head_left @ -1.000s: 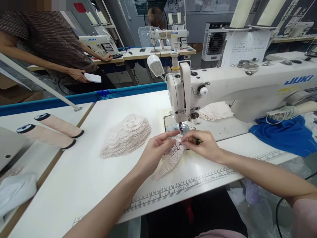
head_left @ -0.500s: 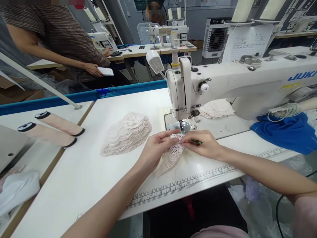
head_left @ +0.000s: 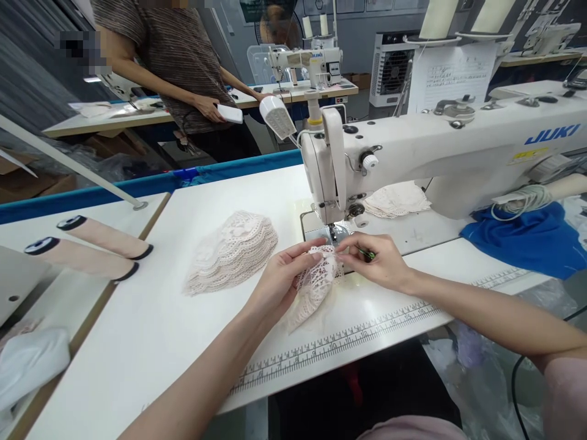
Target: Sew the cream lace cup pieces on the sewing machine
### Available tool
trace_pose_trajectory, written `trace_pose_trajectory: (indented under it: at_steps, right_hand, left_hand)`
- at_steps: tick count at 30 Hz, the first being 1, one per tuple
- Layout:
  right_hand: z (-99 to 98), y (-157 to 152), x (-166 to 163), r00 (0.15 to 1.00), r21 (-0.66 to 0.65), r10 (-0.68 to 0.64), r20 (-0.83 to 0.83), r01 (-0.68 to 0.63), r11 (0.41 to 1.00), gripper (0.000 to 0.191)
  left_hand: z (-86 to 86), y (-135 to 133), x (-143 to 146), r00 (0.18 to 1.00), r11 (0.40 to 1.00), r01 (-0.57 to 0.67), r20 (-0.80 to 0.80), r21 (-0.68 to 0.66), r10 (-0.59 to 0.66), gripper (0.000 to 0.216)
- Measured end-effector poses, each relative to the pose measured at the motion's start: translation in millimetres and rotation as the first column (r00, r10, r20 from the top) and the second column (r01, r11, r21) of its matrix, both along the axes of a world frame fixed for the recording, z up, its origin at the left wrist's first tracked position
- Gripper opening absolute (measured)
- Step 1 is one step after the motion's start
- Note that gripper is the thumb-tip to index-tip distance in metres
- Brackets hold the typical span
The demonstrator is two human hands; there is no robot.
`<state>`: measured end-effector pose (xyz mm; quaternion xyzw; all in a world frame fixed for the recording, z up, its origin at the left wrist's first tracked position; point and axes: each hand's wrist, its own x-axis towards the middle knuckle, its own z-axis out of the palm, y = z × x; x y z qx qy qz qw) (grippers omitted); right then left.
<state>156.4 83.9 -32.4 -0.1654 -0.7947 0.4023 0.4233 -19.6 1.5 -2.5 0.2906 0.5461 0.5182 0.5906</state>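
Observation:
A pale pink lace piece (head_left: pixel 316 286) hangs between my hands, just in front of the presser foot of a white sewing machine (head_left: pixel 389 156). My left hand (head_left: pixel 280 275) pinches its upper left edge between thumb and fingers. At the upper right edge of the lace, my right hand (head_left: pixel 380 261) is closed in a pinch. A small green and black tool (head_left: pixel 367 253) is tucked in the right palm; most of it is hidden. Left of the needle plate lies a fanned stack of lace pieces (head_left: pixel 236 250). More lace pieces (head_left: pixel 398 200) lie behind the needle, under the machine arm.
Two thread cones (head_left: pixel 105 238) lie at the left of the white table (head_left: pixel 183 342). A ruler strip (head_left: pixel 339 345) runs along the front edge. Blue cloth (head_left: pixel 527 238) sits at the right. Across the table, a person (head_left: pixel 178 67) stands holding a white phone (head_left: pixel 229 113).
The lace has opened out a little between my hands, and both stay near the presser foot. My view has shifted slightly. The person opposite has moved right and stands more upright.

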Motion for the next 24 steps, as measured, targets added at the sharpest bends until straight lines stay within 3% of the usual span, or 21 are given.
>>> trace_pose_trajectory:
  at_steps: [5, 16, 24]
  right_hand:
    - [0.6, -1.4, -1.3, 0.999, 0.034, 0.032, -0.001, -0.032, 0.999, 0.006]
    - [-2.1, 1.7, -0.9, 0.998, 0.107, -0.042, 0.056, 0.036, 0.994, 0.006]
    - [0.9, 2.4, 1.3, 0.994, 0.014, 0.027, 0.107, -0.029, 0.999, 0.006]
  left_hand:
    - [1.0, 0.4, 2.8, 1.000, 1.000, -0.004, 0.017, -0.006, 0.004, 0.037]
    - [-2.2, 0.7, 4.8, 0.998, 0.999, 0.007, 0.063, -0.052, -0.004, 0.046]
    - [-0.2, 1.3, 2.0, 0.995, 0.998, -0.044, 0.083, -0.054, 0.048, 0.039]
